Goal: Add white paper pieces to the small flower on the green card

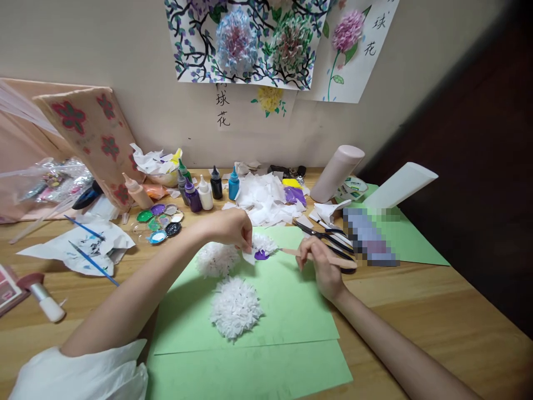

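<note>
The two overlapping green sheets [300,316] lie flat on the table [420,322] and look thin, stiff and light; a bare edge would be the place to lift them. On the farther sheet sit three white puffs, likely soft, airy and easily crushed, best cupped from beneath or taken low at the rim. The near puff [236,309] is round and full, its frilled tips standing out all over; the left puff [217,259], farther off, is much the same, with part of it hidden under the left forearm. The right puff [265,242], just beyond and between the hands, is smaller, its near side bare and showing a purple patch [262,255]; whether that is paper or paint I cannot tell. The right hand [323,268] is closed round a slim, peach-coloured stick [345,261], probably light and rigid, so a pen-like hold along the shaft should suit it; the tip points left, close to the right puff, though contact is unclear. Smallest is the white scrap [249,258], pinched in the left hand [239,230] just left of the purple patch. It seems tissue-thin, limp and easily torn, so a corner between fingertips would do; whether it meets the right puff cannot be made out.
</note>
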Motion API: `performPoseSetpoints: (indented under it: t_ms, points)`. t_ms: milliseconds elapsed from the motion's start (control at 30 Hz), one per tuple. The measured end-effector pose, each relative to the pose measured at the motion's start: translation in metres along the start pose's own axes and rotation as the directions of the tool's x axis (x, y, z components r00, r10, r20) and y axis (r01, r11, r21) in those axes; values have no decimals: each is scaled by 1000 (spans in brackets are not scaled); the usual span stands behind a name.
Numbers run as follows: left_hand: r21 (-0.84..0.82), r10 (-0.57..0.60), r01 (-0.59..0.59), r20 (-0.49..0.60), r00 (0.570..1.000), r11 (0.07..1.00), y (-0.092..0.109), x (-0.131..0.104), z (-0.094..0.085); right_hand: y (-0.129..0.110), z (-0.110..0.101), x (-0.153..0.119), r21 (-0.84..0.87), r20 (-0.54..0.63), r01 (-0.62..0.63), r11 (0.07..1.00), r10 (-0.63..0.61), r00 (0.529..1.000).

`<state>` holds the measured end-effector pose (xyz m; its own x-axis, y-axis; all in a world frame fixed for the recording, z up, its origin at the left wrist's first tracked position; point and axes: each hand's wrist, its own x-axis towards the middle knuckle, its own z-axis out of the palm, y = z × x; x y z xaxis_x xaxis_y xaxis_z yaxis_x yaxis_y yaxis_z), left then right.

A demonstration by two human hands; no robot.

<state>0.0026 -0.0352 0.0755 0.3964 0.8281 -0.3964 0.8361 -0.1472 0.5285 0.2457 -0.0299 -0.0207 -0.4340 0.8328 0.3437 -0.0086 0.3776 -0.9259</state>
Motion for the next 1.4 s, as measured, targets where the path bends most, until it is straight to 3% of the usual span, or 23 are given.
performPoseSetpoints:
  t_ms: [133, 267, 533, 733, 867, 1167, 1400]
  points:
    - [40, -20, 20, -2, 1000, 999, -6, 4, 2, -14, 19, 1, -253, 279, 280, 926, -208, 938]
    - [80, -37, 40, -44, 998, 996, -11, -4, -11, -15, 35, 13, -319, 379, 383, 867, -253, 890]
    - [86, -50, 55, -63, 997, 995, -10, -11, -20, -6, 42, 14, -352, 355, 320, 879, -191, 915]
    - [40, 32, -32, -1, 999, 999, -10, -2, -10, -4, 43, 15, -358, 260, 212, 909, -121, 958]
    - [50, 22, -24, 31, 999, 998, -4, 7, 3, -3, 43, 15, -345, 240, 186, 920, -105, 965]
    - [200, -66, 93, -141, 988, 975, 2, 19, 23, -4, 43, 14, -377, 245, 197, 905, -107, 964]
    - [229, -71, 103, -146, 987, 968, 4, 17, 21, -3, 42, 13, -389, 266, 228, 893, -129, 955]
